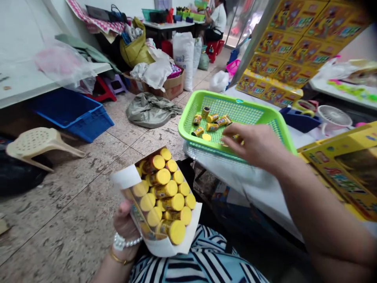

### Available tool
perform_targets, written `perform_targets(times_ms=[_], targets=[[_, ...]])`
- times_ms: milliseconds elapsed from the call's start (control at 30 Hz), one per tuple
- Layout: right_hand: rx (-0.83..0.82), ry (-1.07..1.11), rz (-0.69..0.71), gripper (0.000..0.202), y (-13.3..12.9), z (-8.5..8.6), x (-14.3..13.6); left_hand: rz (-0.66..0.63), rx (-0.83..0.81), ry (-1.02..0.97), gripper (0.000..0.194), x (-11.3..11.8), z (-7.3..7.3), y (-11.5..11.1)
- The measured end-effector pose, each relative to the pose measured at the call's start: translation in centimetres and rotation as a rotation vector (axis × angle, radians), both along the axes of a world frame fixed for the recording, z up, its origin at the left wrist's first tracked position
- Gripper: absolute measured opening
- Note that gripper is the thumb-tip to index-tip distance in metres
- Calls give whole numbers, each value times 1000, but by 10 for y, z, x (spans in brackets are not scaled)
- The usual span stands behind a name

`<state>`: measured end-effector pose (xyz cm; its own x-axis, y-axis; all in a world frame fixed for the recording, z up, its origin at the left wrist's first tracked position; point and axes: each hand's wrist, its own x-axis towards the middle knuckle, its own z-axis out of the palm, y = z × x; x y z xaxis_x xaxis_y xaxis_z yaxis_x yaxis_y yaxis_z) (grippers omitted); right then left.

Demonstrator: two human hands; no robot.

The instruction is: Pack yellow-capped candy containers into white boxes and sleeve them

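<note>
My left hand (pixel 126 220) is closed round the side of a display box (pixel 191 232) with white flaps and a clear window, held tilted over my lap. Small yellow-capped canisters (pixel 169 188) fill it in rows, caps facing up towards me. My right hand (pixel 250 143) reaches over the near right rim of a green mesh basket (pixel 188 114). Its fingers are bent downward and apart, and I see nothing gripped in them. Several loose yellow canisters (pixel 212 126) with dark ends lie in the basket beside the fingertips, some partly hidden by the hand.
Stacked yellow printed boxes (pixel 279 51) rise behind the basket on the right. Another yellow box (pixel 347 169) stands by my right forearm, with a small fan (pixel 334 116) nearby. A blue crate (pixel 73 114) and a cream stool (pixel 38 143) are at left. A person (pixel 218 19) sits farther back.
</note>
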<state>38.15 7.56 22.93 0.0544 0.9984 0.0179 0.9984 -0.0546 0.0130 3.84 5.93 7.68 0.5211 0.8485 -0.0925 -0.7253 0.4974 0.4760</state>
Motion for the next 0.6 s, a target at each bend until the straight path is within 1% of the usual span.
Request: perform_targets(times_ms=[33, 67, 100, 167, 200, 233, 267, 333, 367, 400, 433, 467, 500, 567, 600], targets=[[-92, -170, -111, 29, 9, -5, 21, 38, 29, -14, 29, 2, 1, -1], [-171, -209, -143, 25, 17, -12, 41, 70, 51, -19, 30, 5, 3, -1], [-245, -221, -145, 20, 24, -20, 59, 97, 65, -16, 30, 10, 6, -2], [-379, -181, -52, 14, 31, -37, 84, 125, 93, -10, 29, 19, 14, -2], [-392, -149, 9, 13, 32, -43, 92, 126, 103, -10, 30, 24, 18, -2], [-354, -112, 63, 14, 31, -46, 95, 125, 111, -16, 31, 28, 21, -2], [-258, -70, 105, 17, 28, -46, 94, 122, 114, -26, 31, 31, 25, -2], [2, 59, 163, 25, 18, -36, 79, 109, 117, -51, 28, 36, 29, -1], [124, 142, 190, 27, 11, -28, 66, 114, 120, -65, 28, 37, 30, -1], [209, 235, 236, 27, 3, -19, 49, 114, 124, -73, 27, 38, 30, -1], [240, 337, 294, 24, -5, -10, 29, 112, 122, -73, 29, 37, 29, -1], [264, 411, 395, 24, -13, -3, 8, 108, 117, -73, 32, 37, 27, -1], [263, 469, 480, 29, -20, 2, -13, 105, 114, -74, 34, 36, 26, -1], [216, 559, 591, 42, -31, 4, -52, 90, 104, -81, 35, 34, 22, -1], [168, 567, 609, 44, -34, 1, -69, 84, 106, -89, 34, 33, 20, -1]])
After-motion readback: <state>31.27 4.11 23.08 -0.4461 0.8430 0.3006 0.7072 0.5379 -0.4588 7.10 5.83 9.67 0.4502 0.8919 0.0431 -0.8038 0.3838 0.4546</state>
